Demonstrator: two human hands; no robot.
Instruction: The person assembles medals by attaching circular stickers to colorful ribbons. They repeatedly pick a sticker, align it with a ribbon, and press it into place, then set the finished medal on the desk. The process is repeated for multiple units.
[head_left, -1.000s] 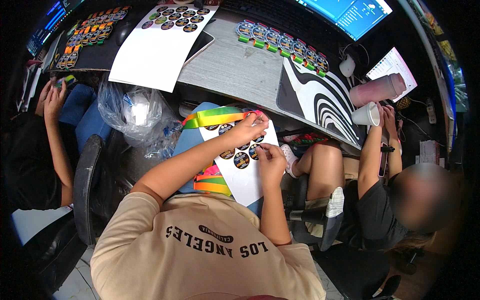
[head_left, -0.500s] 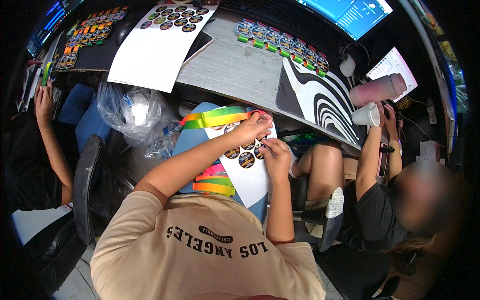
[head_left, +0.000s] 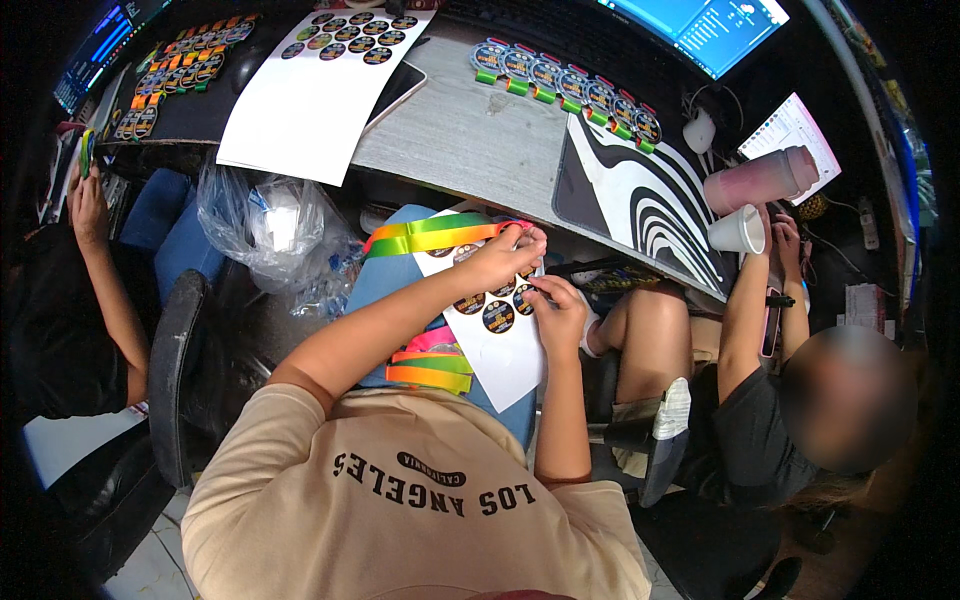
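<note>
A white sheet of round dark stickers (head_left: 497,368) lies across my lap. Over its upper part, my left hand (head_left: 505,258) is closed at the end of a green, yellow and orange ribbon (head_left: 430,236); anything attached inside the fingers is hidden. Finger and thumb of my right hand (head_left: 562,310) pinch the edge of a round sticker (head_left: 524,299) at the sheet's right side. Just left of that, another round sticker (head_left: 498,317) lies flat. A folded bundle of bright ribbon (head_left: 432,372) rests by my waist, left of the sheet.
The grey desk (head_left: 430,130) ahead carries a row of ribboned medals (head_left: 570,88), a larger sticker sheet (head_left: 300,120) and a black-and-white patterned mat (head_left: 650,215). At right, a co-worker's hands are by a white cup (head_left: 737,232). A plastic bag (head_left: 270,225) hangs left; another person sits beyond.
My right hand has shifted very slightly, and the sticker at its fingertips sits at a different angle. My left hand stays at the ribbon. The left co-worker's raised ribbon has moved slightly.
</note>
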